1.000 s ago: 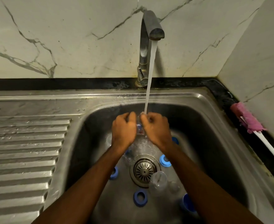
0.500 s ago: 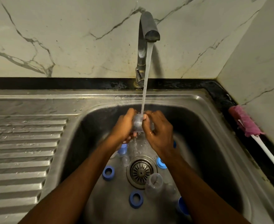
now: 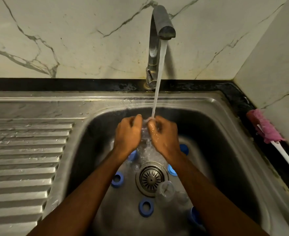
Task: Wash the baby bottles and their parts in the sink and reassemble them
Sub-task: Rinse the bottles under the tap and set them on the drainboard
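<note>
Water runs from the tap (image 3: 162,23) onto a small clear bottle part (image 3: 145,129) that both my hands hold over the steel sink (image 3: 225,150). My left hand (image 3: 127,134) grips its left side and my right hand (image 3: 164,135) its right side, fingers curled around it, so most of the part is hidden. On the sink floor lie blue screw rings (image 3: 117,179) (image 3: 146,207) (image 3: 171,170), a clear cap (image 3: 165,190) beside the drain (image 3: 151,178), and another blue piece (image 3: 194,216) at the front right.
A ribbed steel draining board (image 3: 24,159) lies to the left of the basin. A pink-headed bottle brush (image 3: 266,128) with a white handle rests on the black counter edge at the right. Marble walls stand behind and to the right.
Both hands stayed under the water stream and closed tighter around the clear part, rubbing it. The view shifted slightly; the parts on the sink floor did not move.
</note>
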